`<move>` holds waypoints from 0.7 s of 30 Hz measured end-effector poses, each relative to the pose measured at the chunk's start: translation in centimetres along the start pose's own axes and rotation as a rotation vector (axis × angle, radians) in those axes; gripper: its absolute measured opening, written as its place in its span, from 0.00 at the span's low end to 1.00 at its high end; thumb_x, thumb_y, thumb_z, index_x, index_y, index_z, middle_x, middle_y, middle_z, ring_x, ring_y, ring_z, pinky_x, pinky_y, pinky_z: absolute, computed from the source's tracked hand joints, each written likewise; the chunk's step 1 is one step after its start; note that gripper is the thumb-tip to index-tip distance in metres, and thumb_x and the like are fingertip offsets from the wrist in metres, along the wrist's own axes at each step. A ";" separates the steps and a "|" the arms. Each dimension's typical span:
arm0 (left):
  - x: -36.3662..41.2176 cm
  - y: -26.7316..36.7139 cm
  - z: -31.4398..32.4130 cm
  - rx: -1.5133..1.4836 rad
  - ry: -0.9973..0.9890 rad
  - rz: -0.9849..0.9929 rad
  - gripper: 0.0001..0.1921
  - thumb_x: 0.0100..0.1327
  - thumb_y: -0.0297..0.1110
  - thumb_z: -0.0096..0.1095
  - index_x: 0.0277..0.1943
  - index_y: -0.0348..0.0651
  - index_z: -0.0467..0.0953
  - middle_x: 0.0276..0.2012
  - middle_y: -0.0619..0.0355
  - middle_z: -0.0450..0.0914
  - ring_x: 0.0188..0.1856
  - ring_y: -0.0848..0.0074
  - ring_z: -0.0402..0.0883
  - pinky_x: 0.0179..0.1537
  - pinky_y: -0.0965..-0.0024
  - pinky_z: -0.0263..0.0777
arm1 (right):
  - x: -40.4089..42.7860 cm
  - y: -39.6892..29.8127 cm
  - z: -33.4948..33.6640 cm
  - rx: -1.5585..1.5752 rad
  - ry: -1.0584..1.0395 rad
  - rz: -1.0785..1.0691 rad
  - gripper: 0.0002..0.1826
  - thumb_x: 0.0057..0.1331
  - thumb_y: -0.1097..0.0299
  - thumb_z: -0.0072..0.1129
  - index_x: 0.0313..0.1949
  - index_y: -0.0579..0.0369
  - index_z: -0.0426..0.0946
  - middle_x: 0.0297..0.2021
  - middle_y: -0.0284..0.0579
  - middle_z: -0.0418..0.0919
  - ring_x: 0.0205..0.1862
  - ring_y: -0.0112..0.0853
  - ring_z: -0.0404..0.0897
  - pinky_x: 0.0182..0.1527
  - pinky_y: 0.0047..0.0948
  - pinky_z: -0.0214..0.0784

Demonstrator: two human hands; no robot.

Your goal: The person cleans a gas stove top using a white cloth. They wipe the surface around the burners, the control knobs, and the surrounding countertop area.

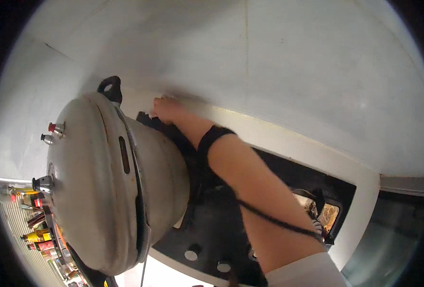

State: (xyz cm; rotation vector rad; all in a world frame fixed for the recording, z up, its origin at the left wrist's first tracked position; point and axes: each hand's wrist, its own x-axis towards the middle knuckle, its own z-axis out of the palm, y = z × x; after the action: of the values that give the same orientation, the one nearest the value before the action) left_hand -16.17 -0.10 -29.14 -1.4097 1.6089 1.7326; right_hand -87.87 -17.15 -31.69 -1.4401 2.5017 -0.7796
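Note:
My right hand (164,108) reaches behind a large metal pressure cooker (86,179), close to the pale ledge along the wall. Its fingers are blurred and partly turned away. A small whitish bit shows at the fingertips, but I cannot tell whether it is something held. Around the wrist sits a black band (212,138), and a black cord (280,223) runs across the forearm. The cooker stands over the black gas hob (212,222), its lid bearing metal valves (43,184) and a black handle (112,89) at the far side. My left hand is out of view.
Two hob knobs (191,253) face the near edge. At right, a burner opening (329,215) has a stained, foil-like surround. A grey wall (287,71) rises behind the pale ledge (269,129). Several bottles (37,236) stand on a rack at far left.

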 end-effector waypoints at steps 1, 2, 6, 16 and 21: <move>0.6 -0.3 -0.2 0.077 0.003 -0.045 0.16 0.62 0.40 0.57 0.49 0.41 0.71 0.41 0.55 0.78 0.41 0.74 0.78 0.40 0.72 0.71 | -0.5 0.7 -0.5 -0.041 -0.049 -0.055 0.19 0.53 0.74 0.52 0.45 0.37 0.76 0.42 0.43 0.69 0.47 0.43 0.69 0.49 0.35 0.67; 0.6 1.3 0.2 0.106 -0.015 -0.049 0.16 0.62 0.37 0.57 0.49 0.40 0.71 0.42 0.55 0.78 0.41 0.74 0.78 0.41 0.73 0.72 | -2.1 1.1 -1.3 -0.064 -0.086 -0.080 0.21 0.53 0.75 0.52 0.45 0.37 0.76 0.43 0.43 0.69 0.47 0.43 0.69 0.49 0.36 0.67; 1.7 -2.3 0.1 0.014 0.020 -0.029 0.12 0.64 0.30 0.53 0.49 0.38 0.69 0.42 0.54 0.78 0.42 0.73 0.79 0.40 0.74 0.72 | -11.0 1.5 -8.1 -0.107 -0.238 -0.251 0.20 0.54 0.74 0.53 0.49 0.48 0.73 0.44 0.42 0.70 0.52 0.41 0.67 0.55 0.36 0.63; 3.4 1.2 2.0 0.090 -0.120 -0.030 0.12 0.63 0.28 0.53 0.49 0.37 0.68 0.42 0.54 0.78 0.42 0.74 0.79 0.40 0.75 0.72 | -22.7 4.8 -12.5 -0.114 -0.156 -0.127 0.24 0.50 0.83 0.51 0.48 0.50 0.73 0.46 0.41 0.69 0.51 0.40 0.67 0.53 0.35 0.64; 2.0 0.1 1.2 0.170 -0.031 0.039 0.12 0.64 0.30 0.52 0.49 0.37 0.69 0.43 0.53 0.77 0.41 0.74 0.79 0.40 0.75 0.72 | -10.6 -0.5 -8.9 0.031 -0.268 0.060 0.24 0.48 0.83 0.54 0.45 0.45 0.76 0.40 0.44 0.74 0.48 0.43 0.72 0.47 0.37 0.66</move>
State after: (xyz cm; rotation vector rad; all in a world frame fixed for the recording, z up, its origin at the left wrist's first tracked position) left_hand -17.57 0.27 -30.91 -1.2738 1.7321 1.5889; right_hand -85.29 -5.18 -25.15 -1.3530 2.3082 -0.5695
